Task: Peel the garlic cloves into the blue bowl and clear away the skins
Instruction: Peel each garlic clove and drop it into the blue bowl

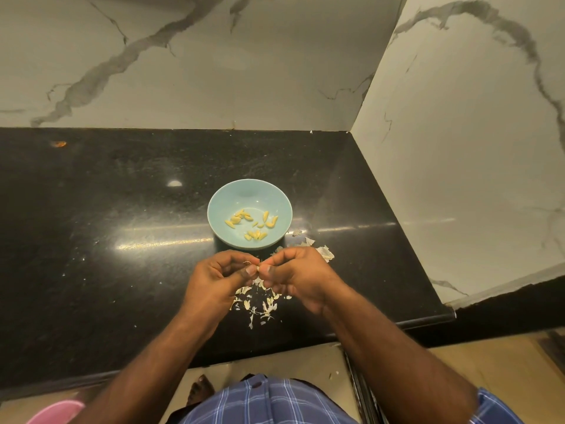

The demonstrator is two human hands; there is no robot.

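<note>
Two hands met just in front of the blue bowl (249,214), fingertips together over a small garlic clove (256,266) that was mostly hidden between them. The left hand (219,278) had its fingers curled and pinched one end; the right hand (295,275) pinched the other, thumbnails nearly touching. A wisp of skin stuck out at the pinch. Step in hand, by my reading: stripping skin from one more clove. More than a dozen peeled cloves (252,224) lay yellow in the bowl's bottom, so peeling looked well along, though how many unpeeled ones remained could not be told. Next move would likely call for pulling the last skin free, then a short reach forward to drop the clove into the bowl. Loose skins (256,304) lay scattered on the counter nearer the person than the bowl, directly beneath the hands; a larger papery heap (322,252) sat just right of the bowl's near rim. None cleared yet. Counter (107,240) was black polished stone, speckled, with glare streaks left and right of the bowl and stray white flecks. Behind the bowl rose a marble-veined wall (183,71), turning a corner to its right.
</note>
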